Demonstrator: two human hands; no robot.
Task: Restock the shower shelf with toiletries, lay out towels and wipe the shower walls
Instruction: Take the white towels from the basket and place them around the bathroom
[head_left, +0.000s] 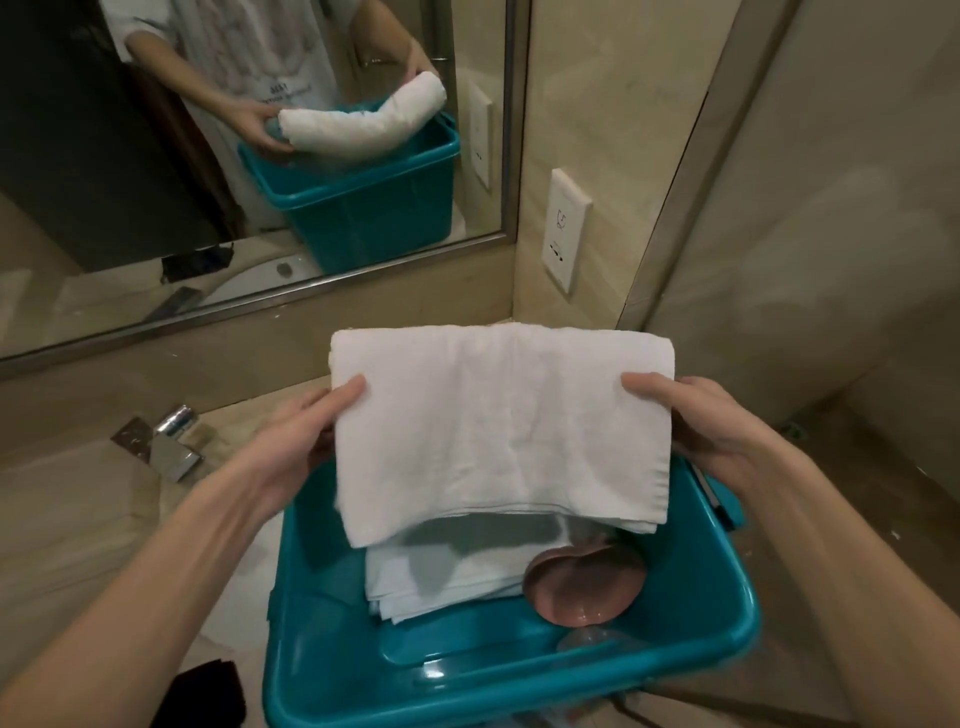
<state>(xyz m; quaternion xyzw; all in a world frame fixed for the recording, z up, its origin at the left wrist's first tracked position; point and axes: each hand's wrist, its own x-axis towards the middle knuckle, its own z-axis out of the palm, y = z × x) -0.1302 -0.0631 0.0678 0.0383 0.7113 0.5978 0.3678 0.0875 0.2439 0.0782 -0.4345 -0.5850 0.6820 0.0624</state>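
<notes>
A wide mirror (249, 130) fills the wall behind the table (67, 519), with a white socket plate (566, 234) on the tiled side wall to its right. A teal bin (691, 639) stands on the table at the corner. Above the bin's open top a folded white towel (493, 431) is held flat, its long axis running left to right, the near edge drooping toward the bin. The left hand (291, 441) grips the towel's left edge and the right hand (711, 431) its right edge, each with the thumb on top and the fingers curled underneath, so the towel spans squarely between them, neither hand nearer. Inside the bin lie a stack of pale folded cloths (436, 582) and, just beside them to the right, a pink round dish (587, 587). A chrome tap (171, 441) sits on the table, left of the bin.
</notes>
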